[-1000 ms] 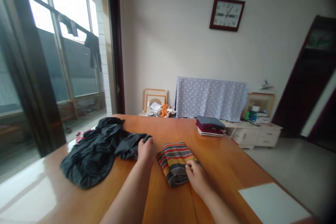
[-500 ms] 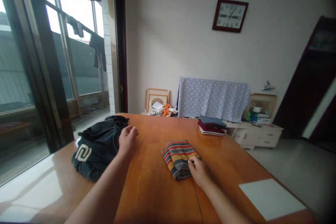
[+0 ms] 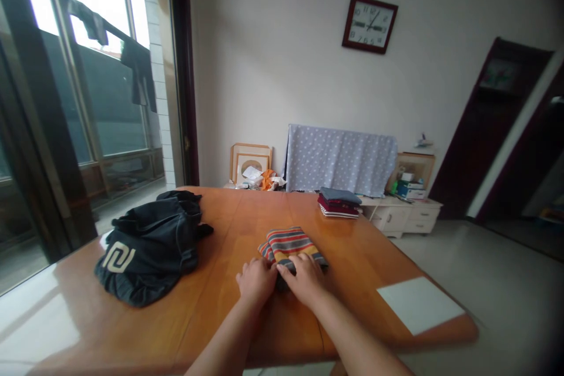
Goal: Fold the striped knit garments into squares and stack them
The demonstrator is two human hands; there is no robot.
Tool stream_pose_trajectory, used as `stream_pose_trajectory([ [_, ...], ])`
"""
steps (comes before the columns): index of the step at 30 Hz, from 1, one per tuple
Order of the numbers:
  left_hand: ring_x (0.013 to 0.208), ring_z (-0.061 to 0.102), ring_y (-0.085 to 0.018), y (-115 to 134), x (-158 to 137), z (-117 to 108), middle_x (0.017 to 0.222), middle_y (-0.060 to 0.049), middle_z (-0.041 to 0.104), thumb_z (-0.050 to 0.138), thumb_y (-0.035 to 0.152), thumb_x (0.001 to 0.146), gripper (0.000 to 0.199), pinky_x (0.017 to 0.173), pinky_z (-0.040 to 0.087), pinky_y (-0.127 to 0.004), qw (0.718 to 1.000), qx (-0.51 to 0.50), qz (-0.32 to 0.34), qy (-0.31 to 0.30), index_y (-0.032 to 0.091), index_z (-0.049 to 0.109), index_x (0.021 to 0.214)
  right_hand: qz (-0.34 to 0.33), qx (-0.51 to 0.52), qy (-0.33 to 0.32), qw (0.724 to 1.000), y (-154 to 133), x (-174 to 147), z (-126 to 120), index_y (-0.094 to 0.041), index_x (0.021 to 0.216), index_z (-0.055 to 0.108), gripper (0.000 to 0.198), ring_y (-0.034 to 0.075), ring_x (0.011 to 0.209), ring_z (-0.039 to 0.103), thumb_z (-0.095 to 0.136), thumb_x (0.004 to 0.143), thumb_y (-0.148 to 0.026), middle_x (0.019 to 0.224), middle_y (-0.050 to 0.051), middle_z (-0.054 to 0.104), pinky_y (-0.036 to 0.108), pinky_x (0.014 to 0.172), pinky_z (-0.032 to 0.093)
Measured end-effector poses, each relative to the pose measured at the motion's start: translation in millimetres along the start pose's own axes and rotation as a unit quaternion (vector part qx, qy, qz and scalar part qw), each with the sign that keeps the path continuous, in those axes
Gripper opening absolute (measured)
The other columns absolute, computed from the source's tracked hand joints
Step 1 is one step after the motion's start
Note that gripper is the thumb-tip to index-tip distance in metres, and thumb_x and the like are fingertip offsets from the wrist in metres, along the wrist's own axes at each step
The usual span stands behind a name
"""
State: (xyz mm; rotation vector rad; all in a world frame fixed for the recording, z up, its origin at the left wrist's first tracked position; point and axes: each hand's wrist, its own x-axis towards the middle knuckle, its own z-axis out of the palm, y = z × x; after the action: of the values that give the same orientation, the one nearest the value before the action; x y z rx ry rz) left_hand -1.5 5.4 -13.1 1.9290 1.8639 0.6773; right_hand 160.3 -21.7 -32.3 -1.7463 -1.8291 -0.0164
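A folded garment [image 3: 291,241] with red, grey and mustard stripes lies on the wooden table [image 3: 224,247] in front of me. At its near left corner is my left hand [image 3: 258,279], with fingers curled against the edge. My right hand [image 3: 304,277] grips the near edge beside it, thumb towards the left hand and fingers over the top of the fabric. The two hands almost touch, and they hide part of the garment's near side. To the left lies a crumpled dark garment [image 3: 152,247] with a pale printed logo, apart from both hands.
A stack of folded clothes [image 3: 338,204] sits near the table's far edge. A white sheet [image 3: 420,304] lies at the right edge. Beyond the table stand a white cabinet [image 3: 409,220] and something under a dotted cloth [image 3: 341,158]. A window [image 3: 101,70] is on the left.
My left hand has moved from beside the dark garment rightward to the striped garment. My right hand has shifted along its near edge to the left. The view has turned slightly right.
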Motion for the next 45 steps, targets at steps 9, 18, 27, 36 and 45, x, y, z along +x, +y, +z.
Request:
stream_pose_trajectory([
  [9,0.086,0.068,-0.025,-10,5,6,0.087,-0.006,0.073,0.053,0.038,0.085,0.021,0.074,0.047,-0.033,0.974,-0.22,0.039,0.03,0.021,0.065,0.09,0.125,0.265,0.05,0.955,8,8,-23,-0.02,0.084,0.066,0.031,0.018,0.074,0.062,0.048,0.092,-0.044,0.078,0.003,0.069,0.026,0.066,0.044],
  [18,0.067,0.064,-0.021,-83,21,-40,0.072,-0.002,0.066,0.065,0.033,0.073,0.022,0.058,0.042,-0.026,0.962,-0.235,-0.068,0.12,0.019,0.061,0.09,0.342,0.475,0.13,0.801,99,-26,-58,-0.017,0.094,0.07,0.033,0.016,0.064,0.064,0.067,0.074,-0.043,0.079,0.006,0.072,0.023,0.052,0.049],
  [27,0.105,0.064,-0.032,-73,-4,-44,0.115,-0.013,0.068,0.05,0.038,0.089,0.032,0.084,0.048,-0.04,0.988,0.076,0.017,0.131,0.021,0.06,0.114,0.332,0.313,0.145,0.878,139,-57,-52,-0.018,0.1,0.072,0.036,0.024,0.083,0.07,0.062,0.076,-0.043,0.092,0.008,0.076,0.027,0.064,0.053],
  [36,0.13,0.053,-0.029,-26,-36,-9,0.138,-0.011,0.061,0.048,0.055,0.095,0.049,0.108,0.04,-0.043,0.965,0.063,0.245,0.063,0.022,0.063,0.128,0.133,0.074,0.115,0.982,95,-43,-69,-0.021,0.113,0.068,0.04,0.026,0.11,0.062,0.057,0.087,-0.049,0.114,0.011,0.071,0.037,0.096,0.045],
  [45,0.145,0.036,-0.035,-37,-37,6,0.157,-0.012,0.043,0.051,0.078,0.081,0.082,0.119,0.026,-0.051,0.97,0.109,0.218,0.0,0.022,0.057,0.142,0.219,0.086,0.077,0.969,115,-37,-69,-0.023,0.086,0.071,0.025,0.022,0.081,0.065,0.052,0.09,-0.039,0.086,0.005,0.074,0.029,0.073,0.045],
])
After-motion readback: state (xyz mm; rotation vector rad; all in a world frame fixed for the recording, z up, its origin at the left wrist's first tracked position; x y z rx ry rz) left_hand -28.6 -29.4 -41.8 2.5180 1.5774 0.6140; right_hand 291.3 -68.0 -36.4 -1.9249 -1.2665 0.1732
